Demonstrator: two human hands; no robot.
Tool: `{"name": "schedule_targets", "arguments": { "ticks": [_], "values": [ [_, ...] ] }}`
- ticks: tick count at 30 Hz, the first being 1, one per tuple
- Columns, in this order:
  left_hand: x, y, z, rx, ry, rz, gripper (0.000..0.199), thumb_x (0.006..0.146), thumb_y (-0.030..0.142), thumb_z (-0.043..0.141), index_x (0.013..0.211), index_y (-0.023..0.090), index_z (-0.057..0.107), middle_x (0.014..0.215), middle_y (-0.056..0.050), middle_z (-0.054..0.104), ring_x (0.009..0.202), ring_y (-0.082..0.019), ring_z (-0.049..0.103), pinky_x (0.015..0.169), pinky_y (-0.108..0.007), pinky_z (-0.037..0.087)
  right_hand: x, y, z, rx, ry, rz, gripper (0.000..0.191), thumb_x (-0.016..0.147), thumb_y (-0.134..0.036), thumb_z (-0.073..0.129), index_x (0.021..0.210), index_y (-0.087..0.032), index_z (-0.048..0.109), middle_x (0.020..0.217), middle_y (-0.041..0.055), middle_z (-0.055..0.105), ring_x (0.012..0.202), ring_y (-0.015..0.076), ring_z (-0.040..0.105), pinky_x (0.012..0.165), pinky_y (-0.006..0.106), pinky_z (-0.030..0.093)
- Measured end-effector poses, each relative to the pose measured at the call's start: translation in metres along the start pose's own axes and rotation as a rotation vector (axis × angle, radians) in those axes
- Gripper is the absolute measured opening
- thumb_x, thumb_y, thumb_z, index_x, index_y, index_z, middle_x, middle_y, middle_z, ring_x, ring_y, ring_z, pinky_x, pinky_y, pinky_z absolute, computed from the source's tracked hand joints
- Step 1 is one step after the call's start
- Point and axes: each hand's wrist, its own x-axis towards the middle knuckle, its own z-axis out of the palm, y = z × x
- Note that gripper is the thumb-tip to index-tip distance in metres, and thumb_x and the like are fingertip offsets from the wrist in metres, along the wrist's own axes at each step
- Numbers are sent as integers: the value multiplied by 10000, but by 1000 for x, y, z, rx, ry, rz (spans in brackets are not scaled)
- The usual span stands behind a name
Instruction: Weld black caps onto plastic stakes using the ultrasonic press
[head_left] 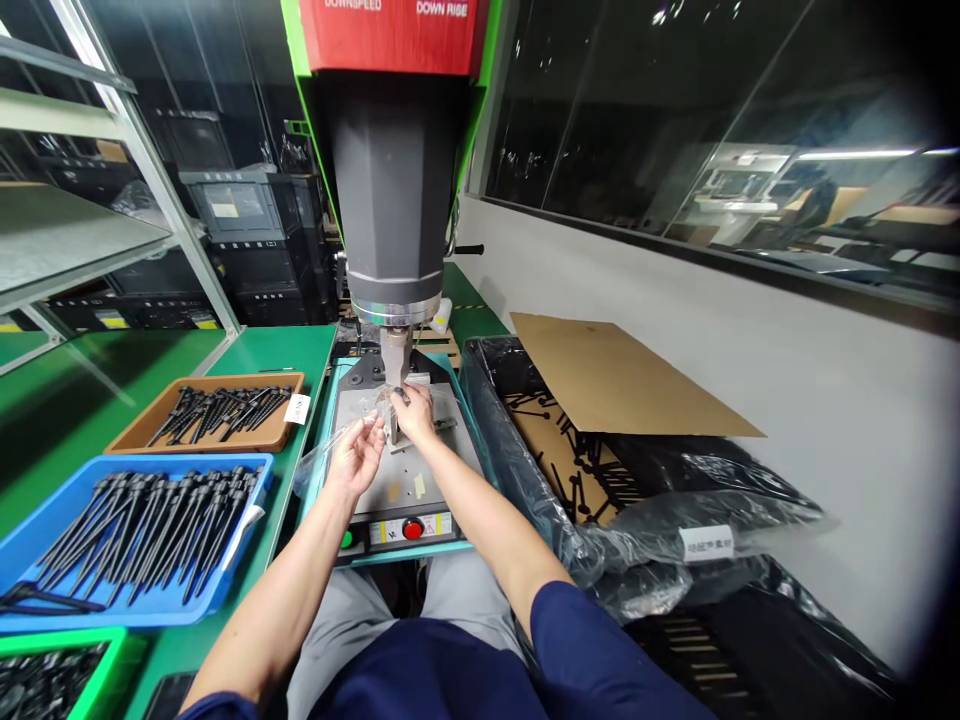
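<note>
My right hand [415, 414] is closed around a small black plastic part [401, 396], right beside the metal horn [395, 358] of the press machine. My left hand [358, 456] is to its left, fingertips pinched together close to the fixture [397, 446] below the horn. Whatever the left fingers hold is too small to make out. Clear plastic [319, 462] shows behind and to the left of that hand. Both hands are above the grey machine base [401, 490].
A blue tray [251, 497] and an orange tray [281, 440] of black stemmed parts sit left, with a green bin [127, 650] nearer. A red button [413, 529] is on the base front. To the right, a plastic-lined box [517, 480] of black parts lies partly under cardboard [630, 385].
</note>
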Motion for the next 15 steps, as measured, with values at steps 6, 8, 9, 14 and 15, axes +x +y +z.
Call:
{"name": "schedule_targets", "arguments": {
  "ticks": [6,8,9,14,15],
  "values": [
    [3,4,5,3,62,-2,95,837,70,568,856,120,646,863,-80,718,763,-144,708,658,-205,581,9,0,-5,-17,-71,-97,200,834,-223,631,1013,-149,681,1137,121,614,1113,250,548,1027,372,389],
    [4,4,6,5,74,4,93,842,69,566,853,120,642,881,-85,720,758,-145,708,653,-206,582,9,-2,-6,-15,-68,-111,188,843,-206,615,1014,-143,663,1123,127,623,1111,252,552,1022,374,391],
    [5,4,6,8,76,8,88,841,71,570,853,120,641,897,-90,720,762,-148,709,653,-209,583,9,-4,-6,-14,-65,-107,181,851,-204,603,1012,-142,655,1106,128,631,1098,253,556,1011,379,398],
    [6,3,5,10,83,8,92,832,73,584,885,119,644,914,-99,721,767,-150,711,651,-207,582,4,-16,-18,17,-49,-74,171,843,-257,615,984,-160,627,1020,106,663,1020,258,575,941,396,440],
    [6,2,4,12,76,7,87,828,70,587,873,120,642,907,-97,722,767,-152,712,648,-205,582,-1,-17,-23,40,-42,-76,178,836,-275,623,980,-169,623,1017,96,668,1015,254,580,937,396,443]
  ]
}}
